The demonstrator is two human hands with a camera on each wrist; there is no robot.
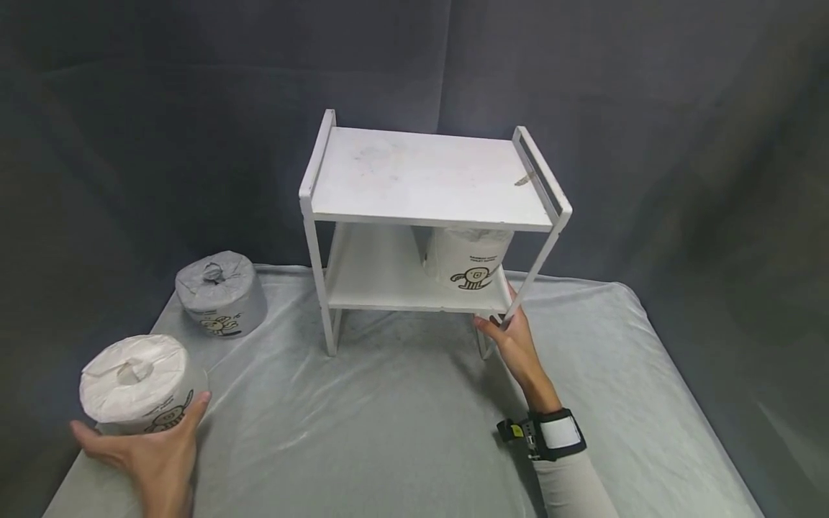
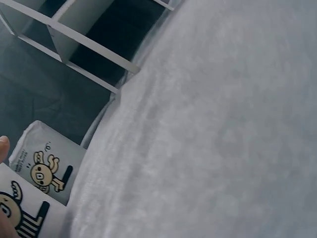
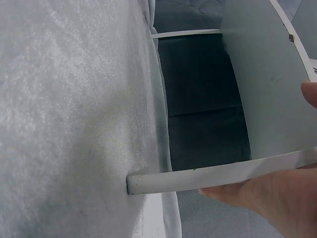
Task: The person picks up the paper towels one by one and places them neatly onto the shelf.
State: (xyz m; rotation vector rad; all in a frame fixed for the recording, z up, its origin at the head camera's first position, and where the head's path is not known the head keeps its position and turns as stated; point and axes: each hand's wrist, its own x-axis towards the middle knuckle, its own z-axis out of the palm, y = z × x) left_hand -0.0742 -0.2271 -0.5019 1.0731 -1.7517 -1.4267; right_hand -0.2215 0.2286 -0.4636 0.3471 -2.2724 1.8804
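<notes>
On the left, a white paper-wrapped toilet roll (image 1: 132,381) with a dark cartoon print sits in the grasp of my left hand (image 1: 152,453). The thumb lies along its right side and the fingers are at its left. Only a sliver of that hand shows in the left wrist view, beside the printed wrapper. My right hand (image 1: 514,345) grips the white two-tier shelf (image 1: 427,180) by its lower right side, near the leg. In the right wrist view, the thumb and fingers (image 3: 277,198) lie against the frame. Another wrapped toilet roll (image 1: 469,262) stands on the lower tier, toward the right.
A third toilet roll (image 1: 223,295), greyer in shade, stands behind the held one. Pale cloth (image 1: 363,432) covers the table, and a dark grey curtain (image 1: 227,144) hangs behind. The shelf's left leg (image 1: 330,331) rests near the table's back edge.
</notes>
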